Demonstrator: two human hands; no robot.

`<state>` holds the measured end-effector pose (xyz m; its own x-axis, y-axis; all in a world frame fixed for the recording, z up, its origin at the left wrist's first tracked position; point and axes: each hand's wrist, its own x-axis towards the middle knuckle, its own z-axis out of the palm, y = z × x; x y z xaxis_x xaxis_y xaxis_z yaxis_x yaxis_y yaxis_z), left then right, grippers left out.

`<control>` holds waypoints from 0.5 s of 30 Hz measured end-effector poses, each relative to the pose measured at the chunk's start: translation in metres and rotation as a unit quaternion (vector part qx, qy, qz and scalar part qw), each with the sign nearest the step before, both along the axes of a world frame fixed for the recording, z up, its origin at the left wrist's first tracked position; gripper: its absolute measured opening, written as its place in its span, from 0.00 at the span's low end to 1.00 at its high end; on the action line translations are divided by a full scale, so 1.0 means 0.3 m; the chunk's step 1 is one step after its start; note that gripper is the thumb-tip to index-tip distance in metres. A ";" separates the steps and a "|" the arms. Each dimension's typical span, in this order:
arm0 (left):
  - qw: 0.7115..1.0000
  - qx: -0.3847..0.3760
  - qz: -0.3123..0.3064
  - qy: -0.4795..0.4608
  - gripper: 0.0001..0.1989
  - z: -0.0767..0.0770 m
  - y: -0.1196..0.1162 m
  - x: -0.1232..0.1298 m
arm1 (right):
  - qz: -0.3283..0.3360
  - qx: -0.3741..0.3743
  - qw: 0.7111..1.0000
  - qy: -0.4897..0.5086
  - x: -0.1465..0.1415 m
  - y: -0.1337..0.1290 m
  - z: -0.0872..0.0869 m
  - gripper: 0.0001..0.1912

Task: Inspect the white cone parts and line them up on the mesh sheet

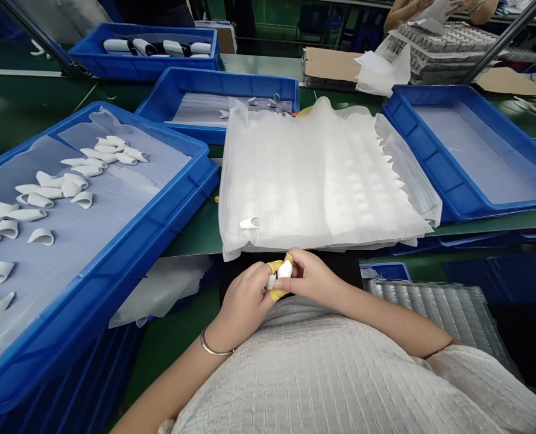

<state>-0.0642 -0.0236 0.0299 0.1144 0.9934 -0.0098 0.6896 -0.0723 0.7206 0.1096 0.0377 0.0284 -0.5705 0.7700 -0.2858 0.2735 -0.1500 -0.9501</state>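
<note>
Close to my body, my left hand [249,292] and my right hand [310,277] meet, both with yellow covers on some fingertips. Between their closed fingers is a small white plastic piece [284,269], partly hidden by the fingers. Just beyond my hands lies a stack covered with thin white sheets [286,181], and one white piece [249,223] rests on its near left corner. Many similar curved white pieces [41,237] lie scattered on the lined blue tray [159,223] at the left.
A blue tray [430,157] with a pale liner stands at the right. Behind are a blue tray [181,75] with a few small parts and a blue bin [145,67] with white-and-black parts. Another person's hands [469,6] are above grey molded trays [448,45]. Clear ridged trays [435,307] sit lower right.
</note>
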 end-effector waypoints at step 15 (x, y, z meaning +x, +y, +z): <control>0.982 -0.038 0.009 -0.184 0.12 -0.040 -0.016 -0.009 | -0.025 -0.095 0.993 0.067 0.035 0.025 -0.067 0.11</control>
